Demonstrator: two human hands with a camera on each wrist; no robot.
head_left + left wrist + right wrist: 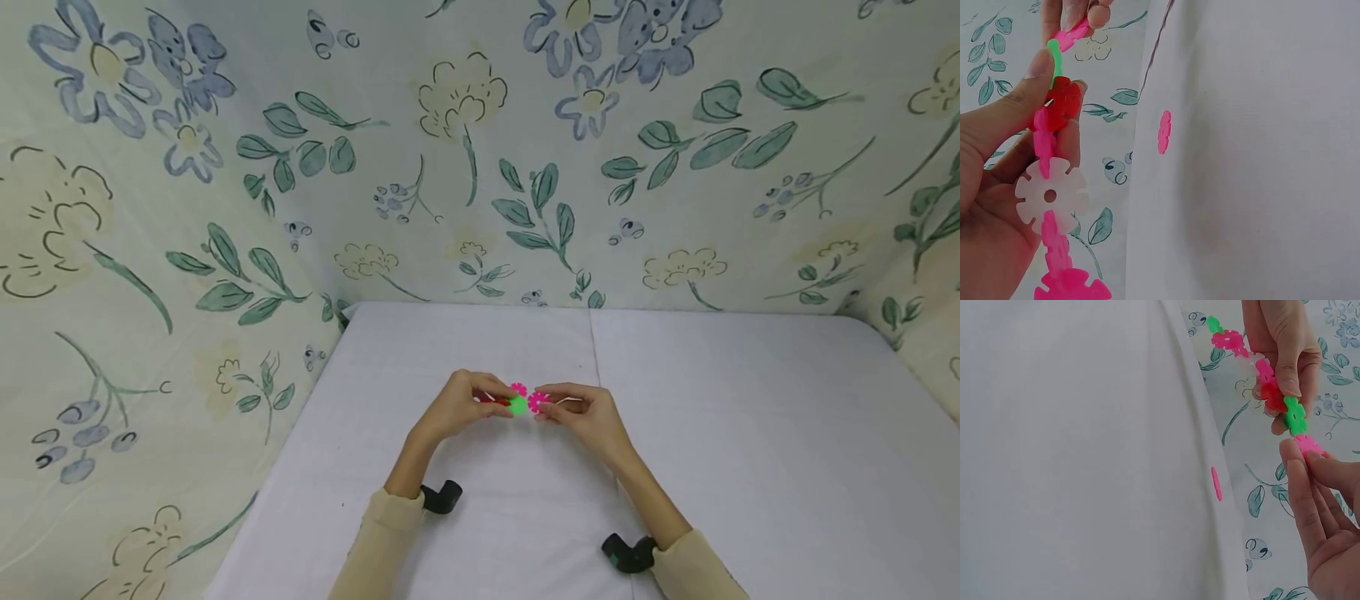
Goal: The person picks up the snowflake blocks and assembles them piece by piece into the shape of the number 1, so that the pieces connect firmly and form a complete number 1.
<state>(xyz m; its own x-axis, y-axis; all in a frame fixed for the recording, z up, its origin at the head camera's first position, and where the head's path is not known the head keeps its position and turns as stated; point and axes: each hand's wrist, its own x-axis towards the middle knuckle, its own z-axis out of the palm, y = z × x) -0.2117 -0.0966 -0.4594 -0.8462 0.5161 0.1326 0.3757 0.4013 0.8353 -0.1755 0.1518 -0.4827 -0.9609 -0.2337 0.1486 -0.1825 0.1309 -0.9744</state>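
My left hand [463, 407] grips a chain of notched plastic snowflake discs, thumb and fingers around a red disc [1063, 103] and a green disc [1295, 415]. Below them in the left wrist view the chain runs on through a pink disc, a translucent white disc [1050, 195] and more pink ones. A green disc [1214, 325] is at the chain's far end. My right hand [588, 417] pinches a pink disc [1309, 445] between thumb and fingertips, its edge right at the green disc's rim. The two hands face each other.
A loose pink disc [1164, 132] lies on the white cloth-covered table [712, 433], just beyond the hands. Floral cloth [480, 167] hangs behind the table and at its left. Black wrist-worn pieces [444, 497] stick out at both sleeves.
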